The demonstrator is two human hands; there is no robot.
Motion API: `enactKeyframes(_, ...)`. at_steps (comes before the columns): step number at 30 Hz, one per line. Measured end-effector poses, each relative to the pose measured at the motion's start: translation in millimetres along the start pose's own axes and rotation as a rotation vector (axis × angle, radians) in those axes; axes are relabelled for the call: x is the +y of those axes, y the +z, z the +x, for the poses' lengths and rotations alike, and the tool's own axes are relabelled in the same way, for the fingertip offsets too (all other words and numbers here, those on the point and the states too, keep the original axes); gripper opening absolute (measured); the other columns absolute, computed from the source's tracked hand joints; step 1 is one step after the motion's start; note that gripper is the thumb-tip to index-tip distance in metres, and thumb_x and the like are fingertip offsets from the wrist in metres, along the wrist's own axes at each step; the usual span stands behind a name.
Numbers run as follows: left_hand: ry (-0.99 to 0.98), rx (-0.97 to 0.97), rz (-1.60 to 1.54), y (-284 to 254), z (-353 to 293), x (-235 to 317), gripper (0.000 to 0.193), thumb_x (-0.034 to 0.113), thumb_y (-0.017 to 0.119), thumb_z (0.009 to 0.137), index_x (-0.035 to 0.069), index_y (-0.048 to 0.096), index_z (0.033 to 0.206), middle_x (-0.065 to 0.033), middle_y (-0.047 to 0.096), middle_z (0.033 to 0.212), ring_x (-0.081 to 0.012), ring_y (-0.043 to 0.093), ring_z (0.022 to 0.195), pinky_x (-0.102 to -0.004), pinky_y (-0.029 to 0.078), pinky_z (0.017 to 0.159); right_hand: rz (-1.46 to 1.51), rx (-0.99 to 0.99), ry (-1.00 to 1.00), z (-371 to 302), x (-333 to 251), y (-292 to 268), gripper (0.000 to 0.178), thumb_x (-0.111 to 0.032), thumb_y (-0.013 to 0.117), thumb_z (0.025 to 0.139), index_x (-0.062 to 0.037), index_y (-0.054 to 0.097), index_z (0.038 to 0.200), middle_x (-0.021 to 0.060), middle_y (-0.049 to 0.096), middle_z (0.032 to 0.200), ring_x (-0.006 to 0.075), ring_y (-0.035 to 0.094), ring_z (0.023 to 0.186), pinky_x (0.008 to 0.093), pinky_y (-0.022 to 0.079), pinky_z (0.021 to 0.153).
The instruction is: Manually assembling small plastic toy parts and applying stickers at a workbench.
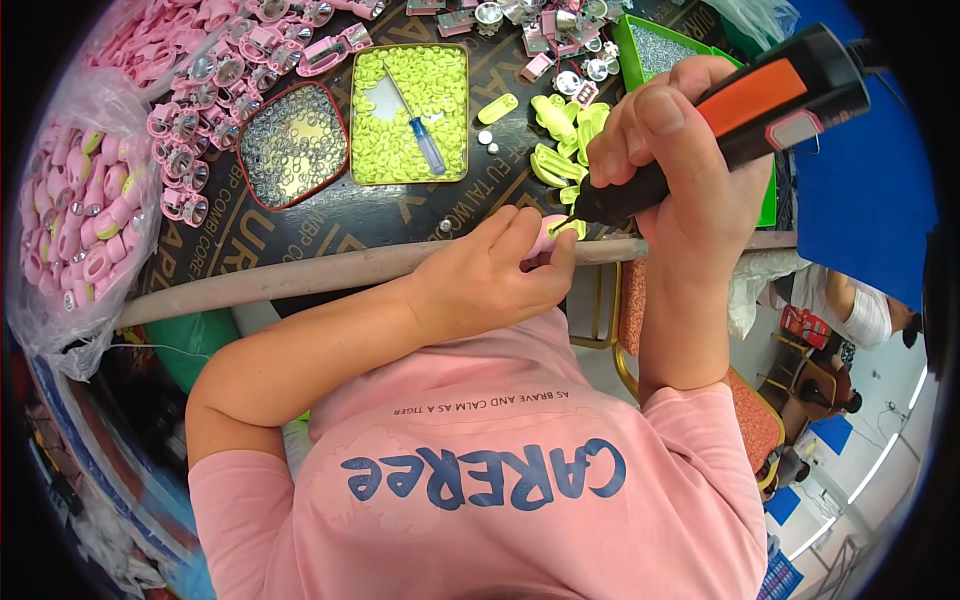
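Note:
My left hand (pixel 497 272) pinches a small pink plastic part (pixel 546 236) at the near edge of the dark table (pixel 330 215). My right hand (pixel 680 165) grips a black and orange electric screwdriver (pixel 745 115), held slanted, its tip pressed down onto the pink part beside a yellow-green piece (pixel 572 228). A small heap of yellow-green plastic pieces (pixel 565 135) lies just beyond the tip.
A rectangular tin (pixel 410 110) holds yellow-green caps and a blue-handled screwdriver (pixel 425 140). A rounded red-rimmed tin (pixel 293 145) holds metal rings. Pink assemblies (pixel 205 95) are piled far left, with more in a clear bag (pixel 75 215). A green tray (pixel 660 50) stands far right.

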State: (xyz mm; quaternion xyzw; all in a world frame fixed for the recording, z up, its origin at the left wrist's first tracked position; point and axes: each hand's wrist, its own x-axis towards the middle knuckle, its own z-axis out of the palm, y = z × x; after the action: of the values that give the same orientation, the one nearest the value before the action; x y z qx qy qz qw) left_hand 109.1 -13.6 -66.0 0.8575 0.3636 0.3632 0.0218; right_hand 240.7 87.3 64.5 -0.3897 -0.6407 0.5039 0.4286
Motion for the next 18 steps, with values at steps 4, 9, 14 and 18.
enactKeyframes(4, 0.048, -0.001, 0.062, -0.3, -0.1, -2.4, 0.039, 0.01, 0.069, 0.078, -0.004, 0.061, 0.114, -0.0122, 0.053, 0.091, -0.0299, 0.058, 0.092, -0.036, 0.056, 0.079, -0.023, -0.019, 0.027, 4.0, 0.2, -0.6, 0.017, -0.004, 0.065, 0.094, -0.0053, 0.05, 0.102, 0.0076, 0.054, 0.07, 0.019, 0.055, 0.056, 0.0346, 0.05, 0.053)
enactKeyframes(9, -0.039, 0.017, -0.05, 1.1, -0.7, 0.1, 0.039, 0.01, 0.069, 0.077, -0.003, 0.062, 0.113, -0.0122, 0.053, 0.09, -0.0292, 0.058, 0.09, -0.0353, 0.056, 0.077, -0.015, -0.012, -0.013, -1.8, 2.6, 0.6, 0.018, -0.001, 0.062, 0.093, -0.0057, 0.048, 0.103, 0.0084, 0.052, 0.071, 0.0193, 0.053, 0.054, 0.0355, 0.049, 0.051)
enactKeyframes(14, -0.036, 0.02, -0.04, 1.4, 0.4, -0.7, 0.038, 0.009, 0.07, 0.078, -0.003, 0.062, 0.112, -0.0123, 0.053, 0.09, -0.0287, 0.058, 0.089, -0.0342, 0.055, 0.076, 0.041, 0.005, 0.019, 0.7, 3.0, -1.9, 0.017, -0.003, 0.062, 0.095, -0.0066, 0.047, 0.102, 0.0072, 0.051, 0.072, 0.0191, 0.053, 0.057, 0.0353, 0.048, 0.052)
enactKeyframes(18, -0.035, 0.046, -0.056, 2.4, 1.7, -0.7, 0.037, 0.008, 0.07, 0.079, -0.004, 0.062, 0.113, -0.0127, 0.052, 0.091, -0.0286, 0.058, 0.089, -0.0343, 0.055, 0.076, 0.113, 0.021, 0.0, 0.1, 5.2, -3.3, 0.017, -0.007, 0.063, 0.096, -0.0069, 0.047, 0.103, 0.0068, 0.051, 0.072, 0.0189, 0.053, 0.058, 0.0355, 0.048, 0.053)
